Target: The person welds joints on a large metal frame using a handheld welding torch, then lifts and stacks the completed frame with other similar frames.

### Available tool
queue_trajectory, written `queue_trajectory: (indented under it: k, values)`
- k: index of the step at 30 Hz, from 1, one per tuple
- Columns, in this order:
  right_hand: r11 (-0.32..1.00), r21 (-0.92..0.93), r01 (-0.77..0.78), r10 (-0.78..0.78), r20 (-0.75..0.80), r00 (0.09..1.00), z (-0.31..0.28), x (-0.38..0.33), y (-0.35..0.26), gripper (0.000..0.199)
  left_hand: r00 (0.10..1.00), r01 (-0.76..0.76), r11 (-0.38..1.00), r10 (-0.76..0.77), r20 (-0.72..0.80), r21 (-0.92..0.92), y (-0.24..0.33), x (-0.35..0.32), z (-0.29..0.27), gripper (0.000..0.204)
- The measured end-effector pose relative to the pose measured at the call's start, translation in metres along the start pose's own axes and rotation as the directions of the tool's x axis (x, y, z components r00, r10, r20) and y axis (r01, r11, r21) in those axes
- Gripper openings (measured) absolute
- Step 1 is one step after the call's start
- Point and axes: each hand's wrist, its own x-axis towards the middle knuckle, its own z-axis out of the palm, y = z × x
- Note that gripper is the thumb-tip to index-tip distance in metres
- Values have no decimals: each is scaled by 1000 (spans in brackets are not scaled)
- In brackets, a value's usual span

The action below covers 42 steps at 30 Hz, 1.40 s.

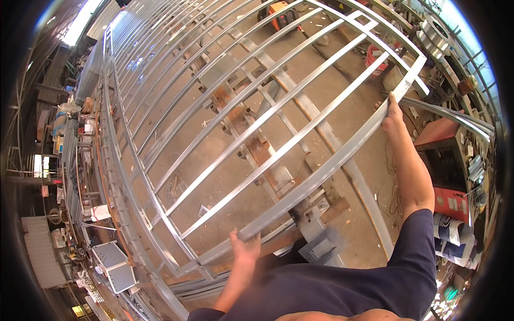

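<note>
A long silver metal frame (pixel 300 199), built of square tubes with many parallel crossbars, stretches from just in front of me to the far left. My left hand (pixel 246 247) grips its near tube toward the left end, thumb and fingertips showing at the tube's sides. Farther out on the right, my right hand (pixel 393 114) is closed round the same tube close to the frame's right corner. Part of the fingers of both hands is hidden by the tube. Beneath the frame run long metal support beams (pixel 360 184), one of them with rusty patches.
Left of the frame stand cluttered racks and a grey box (pixel 113 266). To the right are a red machine (pixel 451 206), loose metal strips (pixel 471 122) and a wire spool (pixel 435 38). An orange machine (pixel 281 16) sits beyond the frame; a red bucket (pixel 376 60) stands near its right corner.
</note>
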Motion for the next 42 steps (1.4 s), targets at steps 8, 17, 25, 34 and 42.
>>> queue_trajectory:
  k: [8,17,25,34,42]
  values:
    - [996,14,-88,87,42,995,-17,14,-5,54,1000,-21,1000,21,-19,21,-14,12,-12,55]
    - [869,-446,215,-223,34,974,-34,-41,10,57,994,108,994,-109,11,26,-8,24,-15,51]
    - [417,-725,548,-632,202,748,-127,-284,117,54,943,323,946,-323,84,24,4,38,-35,52]
    - [640,-766,61,-485,-342,805,-331,-556,292,51,839,446,853,-504,205,271,10,41,-27,76]
    - [765,-577,-285,-270,-690,672,-416,-680,411,59,899,300,852,-403,170,430,19,43,-24,65]
